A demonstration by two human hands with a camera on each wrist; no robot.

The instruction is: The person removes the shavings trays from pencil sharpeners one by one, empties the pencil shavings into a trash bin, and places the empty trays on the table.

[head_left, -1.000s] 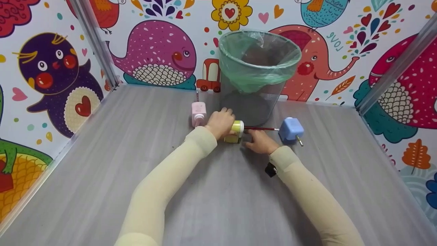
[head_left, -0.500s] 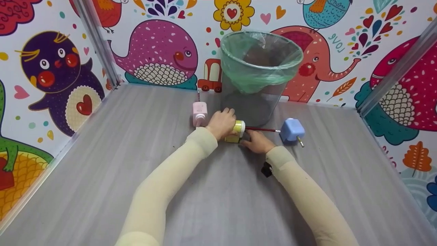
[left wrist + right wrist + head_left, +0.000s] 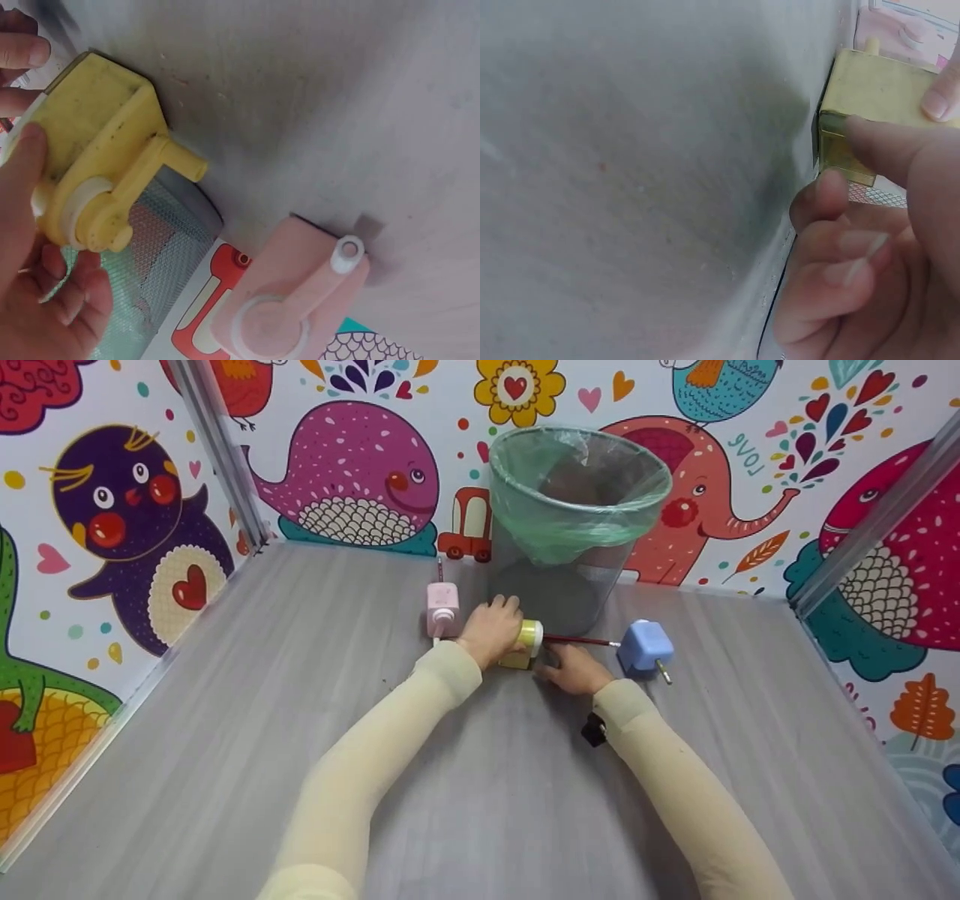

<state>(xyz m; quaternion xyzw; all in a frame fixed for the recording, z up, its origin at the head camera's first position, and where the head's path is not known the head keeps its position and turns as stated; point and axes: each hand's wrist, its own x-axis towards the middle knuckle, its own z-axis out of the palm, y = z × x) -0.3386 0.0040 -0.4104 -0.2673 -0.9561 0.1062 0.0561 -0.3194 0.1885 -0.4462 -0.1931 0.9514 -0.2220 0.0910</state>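
Mesh wastebasket (image 3: 555, 594) w/ green liner bag (image 3: 577, 534) stands nr table's (image 3: 480, 810) back edge, bag's depths too murky to tell. Just in front, yellow crank sharpener (image 3: 97, 116), gripped by L hand (image 3: 493, 628); R hand (image 3: 576, 669), fingers bent, at its R end, can't tell if pinching or only touching. Dark red pencil (image 3: 581, 640) spans gap twd blue sharpener (image 3: 648, 643); pink sharpener (image 3: 442, 601) nr L hand. Widest stretch of table lies twd front

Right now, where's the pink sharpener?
In the head view, the pink sharpener sits on the table, just left of the left hand and the mesh bin.
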